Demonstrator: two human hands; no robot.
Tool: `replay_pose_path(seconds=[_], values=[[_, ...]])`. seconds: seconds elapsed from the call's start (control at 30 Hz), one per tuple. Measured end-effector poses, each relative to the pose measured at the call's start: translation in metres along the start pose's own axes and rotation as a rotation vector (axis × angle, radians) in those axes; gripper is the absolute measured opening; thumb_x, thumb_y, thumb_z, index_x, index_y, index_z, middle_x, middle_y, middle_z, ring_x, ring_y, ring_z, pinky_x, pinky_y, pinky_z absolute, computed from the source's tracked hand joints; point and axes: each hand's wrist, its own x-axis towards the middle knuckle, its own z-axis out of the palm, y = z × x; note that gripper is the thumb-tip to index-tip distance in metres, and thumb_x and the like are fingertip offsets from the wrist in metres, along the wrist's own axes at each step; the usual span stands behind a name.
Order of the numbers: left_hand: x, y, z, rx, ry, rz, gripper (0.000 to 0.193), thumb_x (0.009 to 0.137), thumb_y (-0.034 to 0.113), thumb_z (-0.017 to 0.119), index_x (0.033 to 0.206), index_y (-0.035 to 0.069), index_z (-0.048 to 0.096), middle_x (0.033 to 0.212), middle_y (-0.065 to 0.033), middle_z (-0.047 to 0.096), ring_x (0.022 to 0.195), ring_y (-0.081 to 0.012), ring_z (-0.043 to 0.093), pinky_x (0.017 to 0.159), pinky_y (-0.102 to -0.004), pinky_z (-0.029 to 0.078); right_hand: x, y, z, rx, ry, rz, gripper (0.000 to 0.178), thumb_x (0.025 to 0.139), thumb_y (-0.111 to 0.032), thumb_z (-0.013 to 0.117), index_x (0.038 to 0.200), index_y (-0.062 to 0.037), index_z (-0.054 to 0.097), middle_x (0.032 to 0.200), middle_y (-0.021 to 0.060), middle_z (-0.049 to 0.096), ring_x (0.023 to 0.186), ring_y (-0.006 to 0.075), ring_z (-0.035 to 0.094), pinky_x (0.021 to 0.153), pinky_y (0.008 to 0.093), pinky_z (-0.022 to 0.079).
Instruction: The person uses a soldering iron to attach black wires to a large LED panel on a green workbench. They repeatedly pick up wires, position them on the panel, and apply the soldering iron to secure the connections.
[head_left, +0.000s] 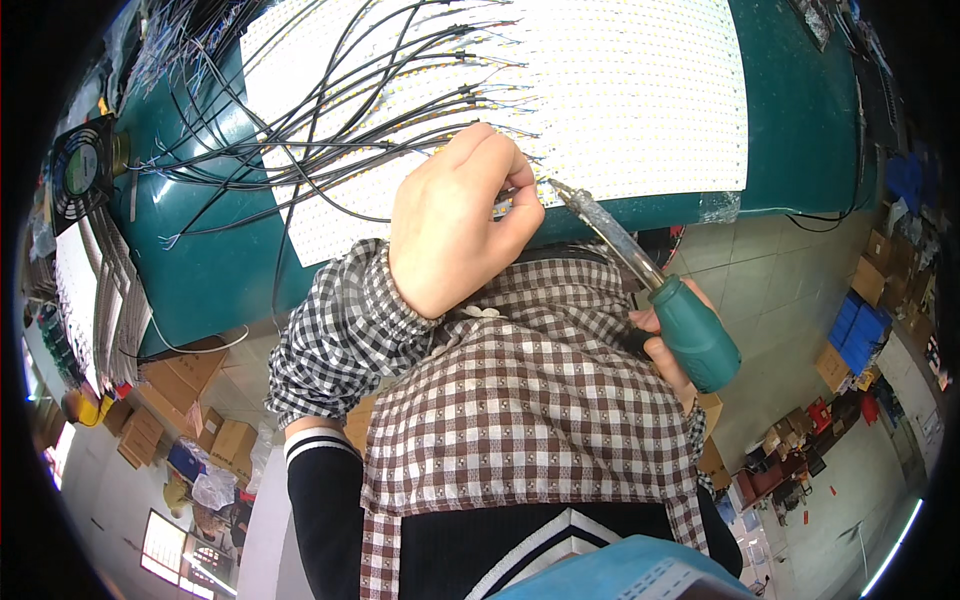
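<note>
My left hand (pixel 455 220) is closed in a pinch over the near edge of a white LED panel (pixel 640 110) dotted with small yellow chips. A black cable (pixel 345 208) runs in behind this hand, and a dark piece of it shows between thumb and fingers; its end is mostly hidden. My right hand (pixel 672 362) is wrapped round the green handle of a soldering iron (pixel 695 335). The iron's tip points up and left, close to the left fingertips at the panel. Whether the tip touches the panel I cannot tell.
Several black cables with thin coloured wire ends (pixel 465 95) lie across the panel. The panel rests on a green tabletop (pixel 800 130). A small black fan (pixel 83 170) and a stack of white panels (pixel 95 300) are at the left. Cardboard boxes (pixel 235 445) stand on the floor.
</note>
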Motion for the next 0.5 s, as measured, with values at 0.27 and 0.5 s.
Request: replay_pose_path(seconds=[0.27, 0.5], values=[[0.000, 0.001, 0.001, -0.008, -0.010, -0.013, 0.010, 0.076, 0.003, 0.067, 0.078, 0.004, 0.058, 0.076, -0.0052, 0.057, 0.060, -0.0164, 0.055, 0.051, -0.0270, 0.045, 0.009, -0.014, 0.005, 0.096, 0.037, 0.016, 0.073, 0.077, -0.041, 0.082, 0.125, 0.0087, 0.056, 0.090, 0.0077, 0.074, 0.089, 0.0168, 0.070, 0.085, 0.0310, 0.054], [-0.003, 0.001, 0.000, -0.008, 0.034, -0.026, 0.009, 0.075, 0.003, 0.067, 0.078, 0.005, 0.058, 0.074, -0.0091, 0.056, 0.064, -0.0242, 0.059, 0.058, -0.0330, 0.048, 0.017, -0.033, 0.008, 0.253, 0.045, 0.056, 0.060, 0.083, -0.035, 0.078, 0.117, 0.0105, 0.058, 0.094, 0.0128, 0.070, 0.087, 0.0211, 0.068, 0.081, 0.0350, 0.056]])
